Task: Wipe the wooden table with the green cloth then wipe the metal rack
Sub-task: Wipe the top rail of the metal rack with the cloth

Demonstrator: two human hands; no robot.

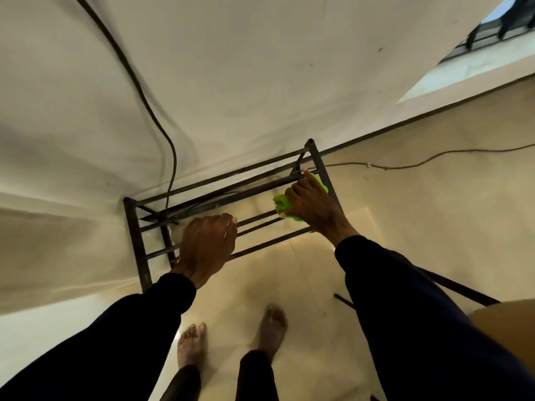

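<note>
- Cloth (282, 205), bright green and bunched, sits on the top bars at the right end of the rack (136, 244). The right hand (311, 202) holds it there, fingers curled over the wad and pressing it onto the metal.
- Left hand (207, 241) grips a front bar near the middle of the rack, fingers hooked over it, apparently to brace the frame.
- Rack wiping looks to be the step in hand, so the task seems to be in its second half.
- Each bar is thin, so a flat swipe would touch little of it. Folding the cloth round a bar and drawing it along the full length should clean more.
- Joints where the bars meet the corner posts probably hold the most dust, and the lower rails need a pass too.
- Bracing matters, since the frame looks light and open and could rock or scrape the wall under a push.
- Rack stands in a corner against a pale wall (260, 68), and a dark cable (162, 131) hangs down behind its left end, so the cloth should stay clear of it.
- Floor (405, 227) is pale glossy tile, with bare feet (192, 345) on it.
- Thin wire (434, 160) runs low beyond the rack's right end, and a window (492, 27) shows at upper right.
- Brown surface (506, 316) at the lower right edge may be the table; I cannot tell.
</note>
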